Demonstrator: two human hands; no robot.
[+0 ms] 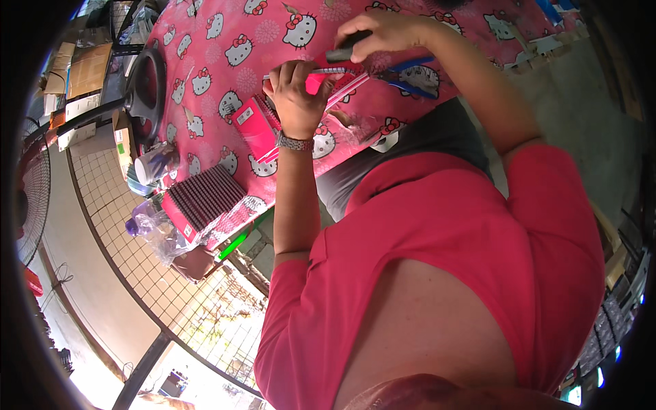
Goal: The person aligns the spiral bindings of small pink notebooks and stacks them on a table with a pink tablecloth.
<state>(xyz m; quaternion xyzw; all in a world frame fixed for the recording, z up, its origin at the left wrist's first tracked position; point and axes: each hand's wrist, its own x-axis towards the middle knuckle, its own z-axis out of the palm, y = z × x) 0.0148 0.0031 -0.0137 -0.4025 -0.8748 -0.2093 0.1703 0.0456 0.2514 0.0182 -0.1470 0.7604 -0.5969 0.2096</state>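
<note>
My left hand (298, 96), with a metal-band watch on its wrist, is closed over a pink spiral notebook (316, 83) on the tabletop; its fingers curl over the far edge. My right hand (386, 35) grips a dark, oblong object (350, 48), held just beyond the notebook's right end; the fingers partly cover it, so its kind cannot be made out. Close to the right wrist lie pliers with blue handles (415, 89). More pink spiral notebooks (255, 130) lie left of my left hand, beside its wrist.
A pink cartoon-print cloth (266, 31) covers the table. A stack of black-spined spiral notebooks (207, 196) sits at its near left corner, beside crumpled clear plastic (158, 236). A white cup (152, 166) stands behind them. A fan (31, 195) and wire mesh (154, 253) are at the left.
</note>
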